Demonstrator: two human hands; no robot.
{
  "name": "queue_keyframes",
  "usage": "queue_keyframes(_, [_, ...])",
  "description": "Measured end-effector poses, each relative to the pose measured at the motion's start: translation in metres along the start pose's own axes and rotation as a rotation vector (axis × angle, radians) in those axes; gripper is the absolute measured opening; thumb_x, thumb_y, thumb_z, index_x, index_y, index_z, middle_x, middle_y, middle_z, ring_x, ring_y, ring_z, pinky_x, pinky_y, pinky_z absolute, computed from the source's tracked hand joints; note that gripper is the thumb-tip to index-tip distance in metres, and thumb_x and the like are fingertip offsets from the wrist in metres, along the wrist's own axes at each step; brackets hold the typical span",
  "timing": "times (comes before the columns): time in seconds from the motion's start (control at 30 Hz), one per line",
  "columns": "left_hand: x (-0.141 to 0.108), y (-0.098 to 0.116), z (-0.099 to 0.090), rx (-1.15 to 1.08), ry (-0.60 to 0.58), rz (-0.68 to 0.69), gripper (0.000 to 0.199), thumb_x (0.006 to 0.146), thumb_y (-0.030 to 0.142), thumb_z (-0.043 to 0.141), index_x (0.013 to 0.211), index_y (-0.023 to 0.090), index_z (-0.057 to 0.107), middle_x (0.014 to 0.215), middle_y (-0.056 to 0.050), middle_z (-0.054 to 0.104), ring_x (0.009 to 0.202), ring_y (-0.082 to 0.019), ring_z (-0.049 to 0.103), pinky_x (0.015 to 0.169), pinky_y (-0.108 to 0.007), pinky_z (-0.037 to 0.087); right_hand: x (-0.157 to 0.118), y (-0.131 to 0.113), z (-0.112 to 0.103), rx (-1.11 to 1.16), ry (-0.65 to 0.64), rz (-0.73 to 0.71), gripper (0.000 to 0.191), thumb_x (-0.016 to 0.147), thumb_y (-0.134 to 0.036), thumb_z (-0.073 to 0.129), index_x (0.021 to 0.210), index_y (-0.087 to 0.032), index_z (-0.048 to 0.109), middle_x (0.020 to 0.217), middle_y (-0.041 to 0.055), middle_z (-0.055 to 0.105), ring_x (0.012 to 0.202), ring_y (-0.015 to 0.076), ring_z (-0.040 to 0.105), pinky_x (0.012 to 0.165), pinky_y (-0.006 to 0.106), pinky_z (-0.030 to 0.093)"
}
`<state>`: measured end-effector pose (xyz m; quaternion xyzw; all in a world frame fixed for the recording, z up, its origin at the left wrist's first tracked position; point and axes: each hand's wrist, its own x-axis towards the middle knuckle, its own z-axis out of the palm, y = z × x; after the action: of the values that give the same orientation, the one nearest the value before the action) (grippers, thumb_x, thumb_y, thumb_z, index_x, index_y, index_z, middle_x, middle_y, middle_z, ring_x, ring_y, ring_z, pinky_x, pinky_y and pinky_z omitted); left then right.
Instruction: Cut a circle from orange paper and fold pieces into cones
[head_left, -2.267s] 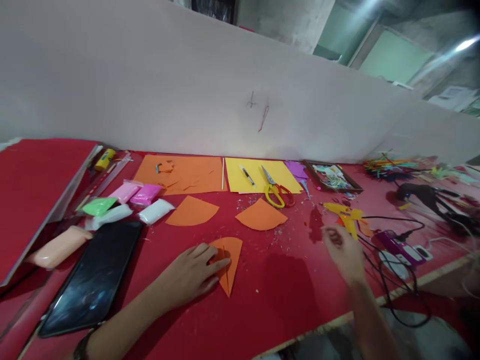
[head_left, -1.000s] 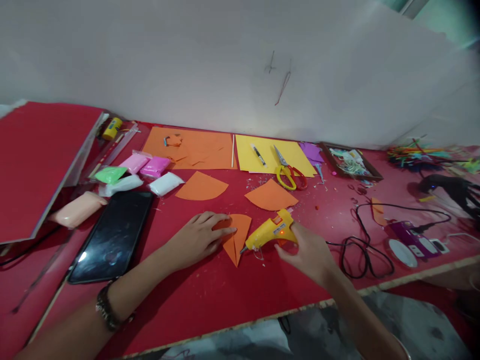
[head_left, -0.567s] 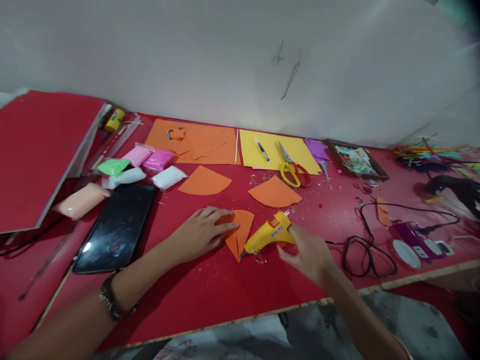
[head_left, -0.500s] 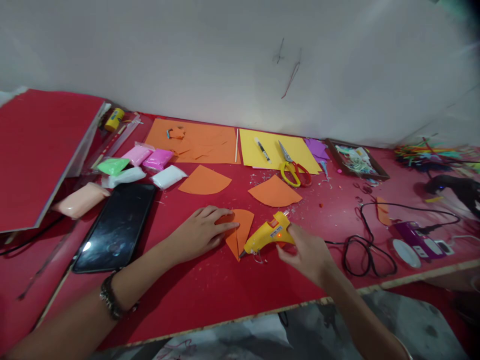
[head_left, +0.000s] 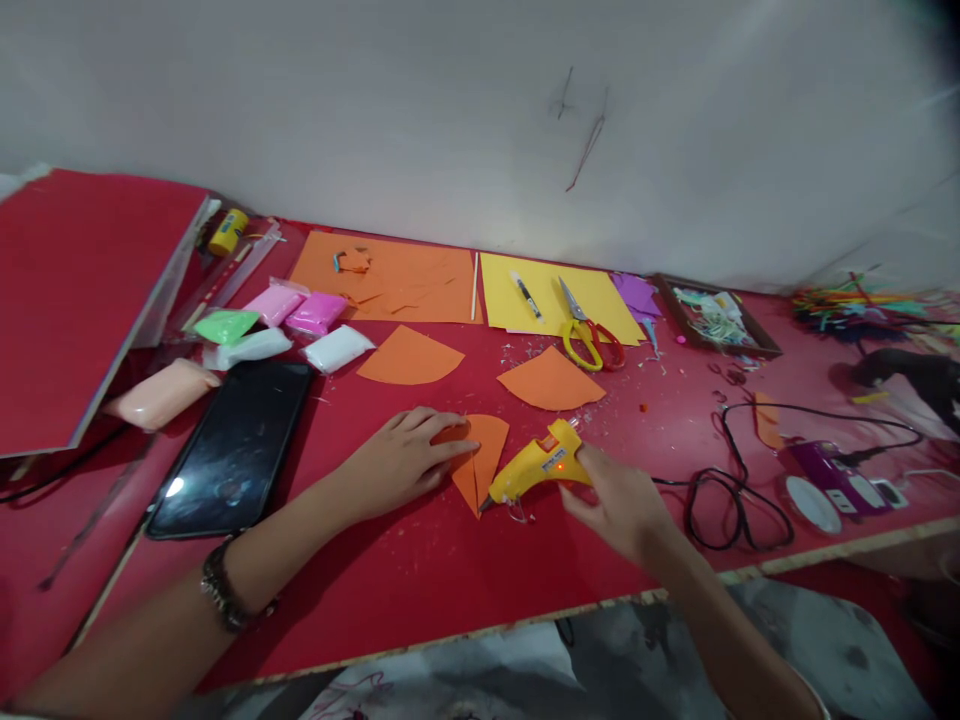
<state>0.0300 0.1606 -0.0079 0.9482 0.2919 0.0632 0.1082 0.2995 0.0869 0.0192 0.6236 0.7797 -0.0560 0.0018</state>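
A folded orange paper piece [head_left: 489, 447] lies on the red table, its pointed end toward me. My left hand [head_left: 409, 460] rests on its left side, fingers spread and pressing on the paper. In my right hand [head_left: 619, 497] is a yellow glue gun [head_left: 536, 465] with a small orange light glowing. The gun's dark nozzle is at the right edge of the paper, close to the point. Behind lie two orange paper sectors, one to the left [head_left: 411, 358] and one to the right [head_left: 551, 380].
A black phone [head_left: 232, 450] and bags of coloured clay [head_left: 315, 314] lie to the left. Scissors [head_left: 581, 330] rest partly on yellow paper [head_left: 555, 295]. The gun's black cable [head_left: 739, 500] loops on the right near a purple power strip [head_left: 840, 480].
The view has shifted very slightly. Both hands, the glue gun and the folded paper keep nearly the same positions.
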Motion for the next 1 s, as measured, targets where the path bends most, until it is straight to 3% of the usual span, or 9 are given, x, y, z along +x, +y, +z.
queue_keyframes(0.6, [0.001, 0.001, -0.002, -0.036, -0.006, -0.017, 0.038, 0.084, 0.02, 0.043, 0.12, 0.032, 0.048, 0.126, -0.002, 0.045, 0.109, -0.022, 0.041, 0.092, -0.039, 0.034, 0.005, 0.01, -0.002, -0.098, 0.052, 0.018, 0.024, 0.077, -0.023, 0.048, 0.099, -0.014, 0.054, 0.082, 0.0099, 0.065, 0.07, 0.0239, 0.062, 0.054, 0.029, 0.041])
queue_keyframes(1.0, [0.001, 0.001, -0.003, -0.068, 0.013, -0.019, 0.028, 0.087, 0.023, 0.041, 0.112, 0.028, 0.052, 0.123, -0.003, 0.049, 0.108, -0.021, 0.043, 0.092, -0.037, 0.034, 0.01, 0.014, -0.005, -0.114, 0.068, 0.08, 0.032, 0.078, -0.023, 0.047, 0.108, -0.014, 0.05, 0.09, 0.0106, 0.065, 0.077, 0.025, 0.063, 0.057, 0.029, 0.043])
